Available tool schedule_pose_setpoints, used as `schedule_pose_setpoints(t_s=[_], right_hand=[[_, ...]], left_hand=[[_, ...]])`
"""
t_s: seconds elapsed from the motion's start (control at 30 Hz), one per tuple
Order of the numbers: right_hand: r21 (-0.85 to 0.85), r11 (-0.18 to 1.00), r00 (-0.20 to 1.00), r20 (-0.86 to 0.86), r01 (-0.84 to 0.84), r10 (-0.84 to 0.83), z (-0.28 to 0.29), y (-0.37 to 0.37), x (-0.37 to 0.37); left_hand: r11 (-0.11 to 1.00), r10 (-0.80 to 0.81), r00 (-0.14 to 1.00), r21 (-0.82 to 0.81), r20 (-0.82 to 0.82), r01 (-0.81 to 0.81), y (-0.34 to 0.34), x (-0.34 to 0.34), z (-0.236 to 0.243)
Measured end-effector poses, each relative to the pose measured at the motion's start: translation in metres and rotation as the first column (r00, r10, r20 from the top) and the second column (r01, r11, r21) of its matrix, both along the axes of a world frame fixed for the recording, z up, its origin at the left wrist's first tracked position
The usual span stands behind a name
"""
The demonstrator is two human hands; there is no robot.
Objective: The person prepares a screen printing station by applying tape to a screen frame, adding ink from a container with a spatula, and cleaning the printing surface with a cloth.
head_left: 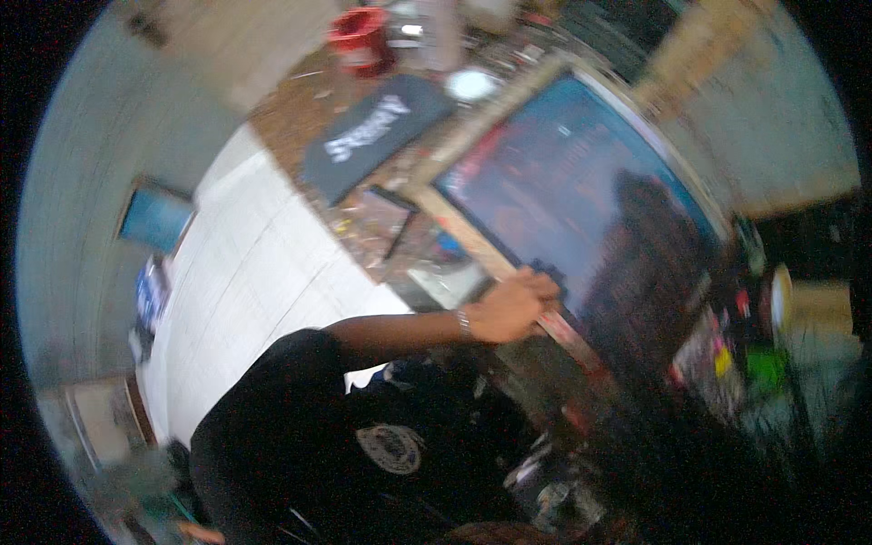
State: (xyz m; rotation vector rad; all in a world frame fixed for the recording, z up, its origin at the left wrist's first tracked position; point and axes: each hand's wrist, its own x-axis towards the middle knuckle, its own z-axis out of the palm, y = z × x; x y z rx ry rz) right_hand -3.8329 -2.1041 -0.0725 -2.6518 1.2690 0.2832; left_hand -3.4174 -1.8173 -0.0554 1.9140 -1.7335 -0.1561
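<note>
My left hand [513, 309], with a band at the wrist, reaches from a black sleeve and is closed over the near wooden edge of a large framed screen [572, 191]. The screen is tilted in the view, its blue-grey mesh stained pink along one side, with a dark shadow across its right part. I cannot make out my right hand; the lower right of the picture is dark and blurred.
A dark grey board [381, 118] with white lettering, a red bucket [359, 45] and a small white round item [470, 84] lie on a cluttered worktop. A long white sheet-covered surface [236, 254] runs at left. Blurred clutter [745, 363] surrounds the screen's right end.
</note>
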Motion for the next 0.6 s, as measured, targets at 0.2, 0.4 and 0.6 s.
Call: schedule_pose_setpoints(t_s=[0.2,0.4,0.6], right_hand=[[-0.017,0.998,0.998,-0.01,0.056,-0.056,0.052,0.033,0.023],[0.038,0.998,0.994,0.098,0.047,-0.051,0.038,0.028,0.03],[0.012,0.999,0.989,0.14,0.05,-0.051,0.044,0.037,0.025]], left_hand=[[0.993,0.107,0.994,-0.059,0.011,-0.107,0.018,0.018,0.011],[0.997,0.077,0.994,0.015,0.08,-0.079,0.03,0.021,0.003],[0.998,0.065,0.996,-0.012,0.064,-0.065,0.03,0.021,0.007]])
